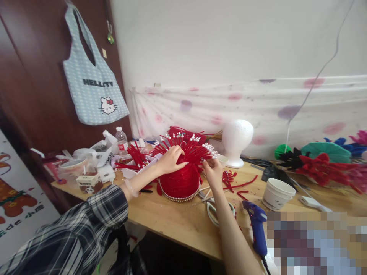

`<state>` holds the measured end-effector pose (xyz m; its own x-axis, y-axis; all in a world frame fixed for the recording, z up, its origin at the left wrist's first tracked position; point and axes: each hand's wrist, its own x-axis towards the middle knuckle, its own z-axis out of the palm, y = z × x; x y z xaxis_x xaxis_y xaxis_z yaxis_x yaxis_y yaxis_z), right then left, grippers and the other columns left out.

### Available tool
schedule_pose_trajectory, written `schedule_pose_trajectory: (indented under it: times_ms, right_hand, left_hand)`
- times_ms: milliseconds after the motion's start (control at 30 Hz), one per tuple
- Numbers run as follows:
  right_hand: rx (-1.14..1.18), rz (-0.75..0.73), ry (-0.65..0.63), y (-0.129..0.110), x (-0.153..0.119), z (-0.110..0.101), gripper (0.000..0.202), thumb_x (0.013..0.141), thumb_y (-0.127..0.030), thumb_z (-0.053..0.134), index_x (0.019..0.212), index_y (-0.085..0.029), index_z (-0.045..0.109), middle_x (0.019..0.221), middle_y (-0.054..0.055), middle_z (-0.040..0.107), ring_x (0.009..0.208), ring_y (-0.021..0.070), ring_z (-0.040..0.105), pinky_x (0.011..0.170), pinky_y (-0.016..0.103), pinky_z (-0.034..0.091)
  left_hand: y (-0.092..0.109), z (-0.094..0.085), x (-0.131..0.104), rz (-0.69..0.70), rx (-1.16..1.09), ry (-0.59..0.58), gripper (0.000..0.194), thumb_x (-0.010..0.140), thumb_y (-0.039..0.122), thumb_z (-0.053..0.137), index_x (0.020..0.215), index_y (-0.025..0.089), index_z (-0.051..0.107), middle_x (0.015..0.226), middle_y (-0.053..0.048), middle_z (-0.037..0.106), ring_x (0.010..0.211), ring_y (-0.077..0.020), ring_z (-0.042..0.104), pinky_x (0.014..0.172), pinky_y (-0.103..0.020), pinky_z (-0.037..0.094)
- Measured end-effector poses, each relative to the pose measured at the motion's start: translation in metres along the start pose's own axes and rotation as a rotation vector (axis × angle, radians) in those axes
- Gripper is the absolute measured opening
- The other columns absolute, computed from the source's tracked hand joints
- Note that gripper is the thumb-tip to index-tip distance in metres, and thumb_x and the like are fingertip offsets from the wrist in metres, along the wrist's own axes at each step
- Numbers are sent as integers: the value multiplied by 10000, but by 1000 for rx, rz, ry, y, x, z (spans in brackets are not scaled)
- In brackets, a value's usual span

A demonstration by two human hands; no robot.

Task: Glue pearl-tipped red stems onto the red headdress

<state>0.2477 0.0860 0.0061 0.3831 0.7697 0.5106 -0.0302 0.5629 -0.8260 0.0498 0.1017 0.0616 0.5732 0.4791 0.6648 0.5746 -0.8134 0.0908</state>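
Note:
A red, dome-shaped headdress (181,181) of fuzzy chenille stems stands on the wooden table, with a beaded trim round its lower edge. Red stems (193,151) fan out from its top, many tipped with white pearl beads (210,149). My left hand (171,160) holds the top of the headdress from the left, thumb and index finger either side of some stems. At its right side, my right hand (213,172) has thumb and fingers pinched at an outer red stem beneath the pearl tips; the exact grip is partly hidden.
Scissors (212,214) and a blue glue gun (258,225) lie right of the headdress, near red stem scraps (229,179). Behind stands a white foam head (237,141). Paper cups (278,194) are at right; a white box (140,171) and bottle (121,141) at left.

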Motion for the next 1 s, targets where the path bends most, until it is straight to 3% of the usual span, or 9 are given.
schedule_pose_trajectory:
  times_ms: [300, 500, 767, 1000]
  right_hand:
    - [17, 18, 13, -1, 0, 1, 258, 649, -396, 713, 783, -209, 596, 732, 30, 690, 657, 227, 692, 575, 371, 606]
    - [36, 25, 16, -1, 0, 2, 269, 649, -405, 706, 793, -210, 592, 747, 30, 688, 667, 230, 695, 588, 382, 608]
    - [27, 29, 6, 2, 2, 0, 267, 655, -405, 705, 803, -210, 598, 762, 42, 700, 665, 235, 694, 583, 382, 602]
    - [35, 29, -13, 5, 3, -1, 238, 666, -386, 694, 804, -213, 605, 790, 51, 710, 692, 246, 703, 596, 392, 605]
  left_hand:
    - [-3, -11, -5, -69, -43, 20, 164, 796, 276, 653, 878, 194, 537, 920, -44, 564, 836, -197, 580, 802, -370, 515]
    - [-3, -7, -18, -97, -51, 25, 112, 836, 268, 615, 897, 182, 579, 939, -62, 583, 890, -210, 588, 862, -391, 504]
    - [4, 1, -9, -120, -62, 28, 154, 820, 273, 637, 928, 177, 585, 955, -68, 597, 913, -215, 599, 864, -379, 503]
    - [8, 3, -1, -153, -25, -48, 96, 761, 178, 610, 842, 187, 562, 922, -61, 583, 914, -214, 586, 884, -376, 491]
